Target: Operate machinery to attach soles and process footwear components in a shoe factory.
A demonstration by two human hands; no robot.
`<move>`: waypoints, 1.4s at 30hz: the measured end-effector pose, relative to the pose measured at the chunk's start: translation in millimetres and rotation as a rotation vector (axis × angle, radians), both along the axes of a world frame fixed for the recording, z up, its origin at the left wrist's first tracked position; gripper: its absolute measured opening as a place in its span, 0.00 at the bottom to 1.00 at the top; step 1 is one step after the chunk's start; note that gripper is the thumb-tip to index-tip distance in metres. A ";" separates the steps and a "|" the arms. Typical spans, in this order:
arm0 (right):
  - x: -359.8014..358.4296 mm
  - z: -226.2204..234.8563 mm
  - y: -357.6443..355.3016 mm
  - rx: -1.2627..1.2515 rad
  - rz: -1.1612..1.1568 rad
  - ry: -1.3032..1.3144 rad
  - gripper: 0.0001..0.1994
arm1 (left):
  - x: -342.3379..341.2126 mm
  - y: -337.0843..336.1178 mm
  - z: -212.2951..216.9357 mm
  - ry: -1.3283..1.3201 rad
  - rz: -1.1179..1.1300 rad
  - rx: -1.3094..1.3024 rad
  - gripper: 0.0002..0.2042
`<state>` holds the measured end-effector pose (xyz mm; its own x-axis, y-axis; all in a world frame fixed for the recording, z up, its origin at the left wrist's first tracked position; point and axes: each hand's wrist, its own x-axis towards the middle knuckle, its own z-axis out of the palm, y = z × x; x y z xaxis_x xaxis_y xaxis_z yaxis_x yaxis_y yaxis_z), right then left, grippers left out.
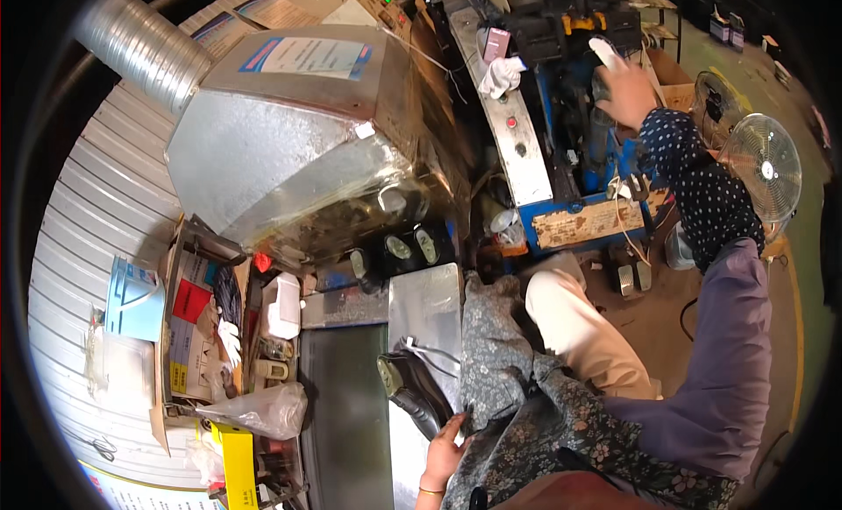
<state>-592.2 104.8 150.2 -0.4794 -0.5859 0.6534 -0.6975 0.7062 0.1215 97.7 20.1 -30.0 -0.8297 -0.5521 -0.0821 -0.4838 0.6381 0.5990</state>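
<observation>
Steel hood [263, 150]: 3 shoes [399, 252] adjoining, 1 shoe [414, 396] in front, completion unclear; left hand [445, 453], right hand [628, 96], fingers part-curled (grips indeterminate).

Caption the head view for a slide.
Left hand at the toe of a black shoe, right hand stretched far out, with more shoes by a metal hood.

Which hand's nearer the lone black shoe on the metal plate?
Left: left hand at the toe of the black shoe; right hand far off, up and to the right.
</observation>
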 end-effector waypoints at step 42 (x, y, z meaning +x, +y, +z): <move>273.5 -231.3 -45.4 0.081 0.699 -0.840 0.10 | -82.7 -540.0 -68.4 0.068 0.823 -0.162 0.46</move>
